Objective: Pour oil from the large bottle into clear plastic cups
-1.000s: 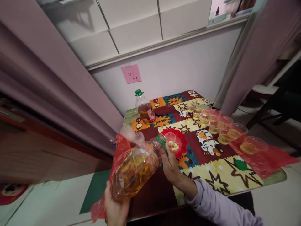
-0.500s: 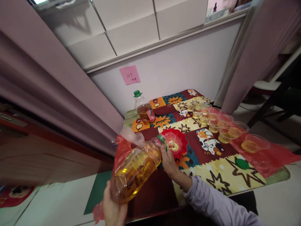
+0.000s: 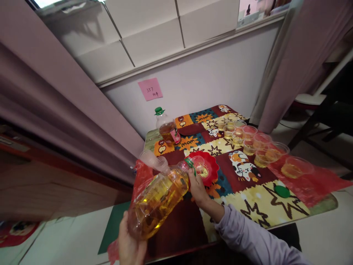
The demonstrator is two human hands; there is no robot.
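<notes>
A large clear bottle (image 3: 158,202) of yellow liquid is tilted, its neck pointing up and to the right. My left hand (image 3: 131,237) wraps round its base from below. Close to the neck, my right hand (image 3: 198,186) has its fingers closed at the green ring (image 3: 190,163). The bottle's mouth meets a clear plastic cup (image 3: 199,161) over a red scalloped dish (image 3: 212,171); whether cup and dish touch I cannot tell. A loose green cap (image 3: 281,191) lies on the table's right part.
Several clear cups (image 3: 249,147) with pale yellow liquid stand in rows at the right. A capped bottle (image 3: 169,132) of amber drink stands at the back left. Stacked clear cups (image 3: 150,159) lie left of the tilted bottle. Red plastic film (image 3: 317,182) covers the right edge.
The view has shifted slightly, so everything sits a little further left. The bottle and both hands keep nearly the same pose, with the bottle still tilted over the dish.
</notes>
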